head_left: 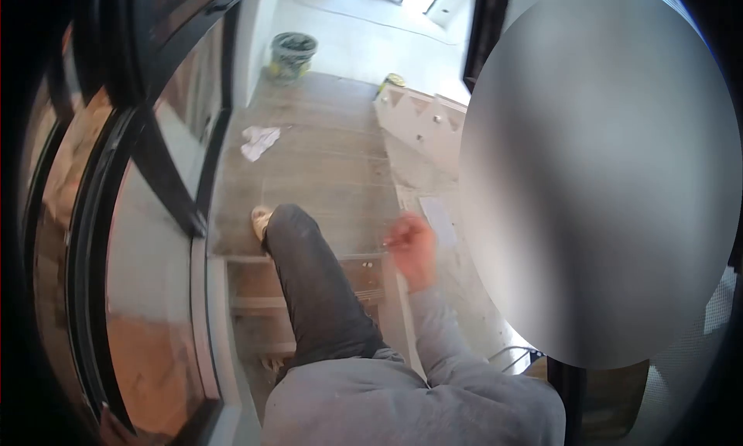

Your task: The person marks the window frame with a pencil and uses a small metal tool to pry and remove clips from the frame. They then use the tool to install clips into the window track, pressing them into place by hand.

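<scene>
My right hand (410, 248) is in front of me at the end of a grey sleeve, over the right edge of the steps. Its fingers look partly curled but are smeared by motion, so I cannot see whether they hold anything. Nearest to it, a pale flat sheet (439, 220) lies lower down to the right of the steps. My left hand is out of view. My leg in dark trousers (317, 279) is bent, with a light shoe (261, 223) on the tiled landing (325, 167).
A white crumpled cloth (259, 142) and a dirty bucket (293, 56) stand ahead on the landing. Dark-framed glass panels (155, 237) line the left. A pale notched board (422, 121) edges the right. A large blurred grey oval (604, 175) hides the far right.
</scene>
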### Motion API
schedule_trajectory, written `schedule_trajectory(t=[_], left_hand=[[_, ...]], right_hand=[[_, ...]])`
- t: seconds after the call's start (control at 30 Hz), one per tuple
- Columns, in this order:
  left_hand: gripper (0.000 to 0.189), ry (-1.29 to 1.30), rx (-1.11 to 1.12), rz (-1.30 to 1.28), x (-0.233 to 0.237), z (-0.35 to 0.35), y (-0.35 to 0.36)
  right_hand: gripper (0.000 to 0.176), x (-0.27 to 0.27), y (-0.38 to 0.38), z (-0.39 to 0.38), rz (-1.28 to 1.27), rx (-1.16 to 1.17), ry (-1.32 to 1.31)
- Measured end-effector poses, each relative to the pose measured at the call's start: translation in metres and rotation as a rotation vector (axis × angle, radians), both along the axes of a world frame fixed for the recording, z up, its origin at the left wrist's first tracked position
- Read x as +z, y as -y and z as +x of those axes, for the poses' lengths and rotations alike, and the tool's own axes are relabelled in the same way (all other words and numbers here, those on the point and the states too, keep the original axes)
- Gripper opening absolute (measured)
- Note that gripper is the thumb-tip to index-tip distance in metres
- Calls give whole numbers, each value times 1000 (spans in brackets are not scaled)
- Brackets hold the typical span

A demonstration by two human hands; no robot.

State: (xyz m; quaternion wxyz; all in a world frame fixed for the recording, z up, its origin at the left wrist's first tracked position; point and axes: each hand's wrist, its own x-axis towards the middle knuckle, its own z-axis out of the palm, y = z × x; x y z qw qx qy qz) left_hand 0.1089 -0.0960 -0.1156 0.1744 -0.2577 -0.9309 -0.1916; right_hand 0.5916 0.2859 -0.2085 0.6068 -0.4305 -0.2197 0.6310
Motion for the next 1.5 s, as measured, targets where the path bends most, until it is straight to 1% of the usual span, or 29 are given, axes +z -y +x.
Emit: schedule_trajectory(t=[0.03, 0.07, 0.13, 0.17, 0.2, 0.23, 0.3, 0.33, 0.4, 0.43, 0.47, 0.5, 0.53, 0.63, 0.7, 0.8, 0.87, 0.9, 0.97, 1.0, 1.03, 1.07, 1.17, 1.23, 1.27, 1.33, 1.37, 1.43, 1.5], left_hand=[[37, 8, -35, 49, 5, 4, -3], [42, 16, -62, 93, 7, 3, -5], [41, -18, -83, 86, 7, -2, -8], [40, -47, -76, 64, 5, -3, -4], [32, -67, -147, -60, -21, -36, 13], [29, -90, -179, -206, -48, -62, 42], [23, -258, -154, -126, -25, -29, 15], [21, 8, -83, 117, 7, 11, -18], [19, 76, -64, 207, 17, 16, -26], [15, -12, -74, 235, 16, 14, -25], [11, 5, -52, 290, 18, 15, -28], [10, -15, -78, 309, 18, 11, -25], [9, -8, -124, 343, 16, 10, -22], [5, 103, -35, 387, 16, 7, -21], [6, 72, -24, 367, 14, 7, -14], [9, 64, -14, 363, 9, 8, -16], [9, -34, -6, 336, 9, 8, -22], [11, -52, -4, 327, 8, 8, -22], [11, -59, 6, 293, 9, 10, -22], [11, -68, 14, 270, 11, 11, -23], [12, 22, 33, 248, 22, 19, -29], [12, 111, 54, 222, 32, 28, -35], [13, 12, -66, 351, 14, 18, -30], [14, -18, 24, 352, 8, 15, -27], [14, -18, 20, 350, 9, 15, -25], [15, -32, 46, 246, 12, 15, -21], [15, -32, 38, 246, 13, 15, -25], [6, -3, 28, 379, 13, 17, -31], [11, -18, 39, 326, 12, 16, -32]], right_hand=[[10, 16, 1, 39, 140, -48, -97], [12, 50, 12, 52, 242, -194, -4], [6, 103, 34, 75, 526, -332, 57], [15, 103, 39, 97, 747, -338, 46], [26, 125, 49, 91, 887, -404, 154], [22, 134, 47, 90, 945, -406, 143], [17, 128, 41, 99, 760, -238, 13], [17, 115, 28, 102, 602, -94, -57], [19, 71, -8, 81, 296, 248, -169], [22, 52, -16, 31, 264, 395, -151], [25, 31, -16, -20, 261, 523, -126], [25, 4, -11, -70, 199, 610, -181], [25, -10, -2, -115, 68, 694, -175], [26, -22, 42, -221, -230, 944, -142], [25, -36, 70, -265, -206, 1205, -126], [25, -49, 99, -317, -274, 1293, -82], [26, -71, 108, -337, -255, 1360, -12], [26, -86, 112, -340, -266, 1361, -14], [26, -114, 118, -340, -263, 1443, 181], [26, -121, 122, -338, -271, 1444, 181], [27, -127, 124, -336, -271, 1456, 258], [28, -130, 125, -335, -266, 1466, 337], [30, -123, 128, -335, -192, 1488, 375], [30, -123, 127, -333, -151, 1507, 397], [30, -125, 126, -333, -147, 1517, 409], [30, -128, 125, -330, -144, 1518, 420], [30, -130, 123, -330, -150, 1502, 423], [30, -134, 121, -328, -161, 1481, 423], [31, -139, 119, -328, -149, 1467, 420]])
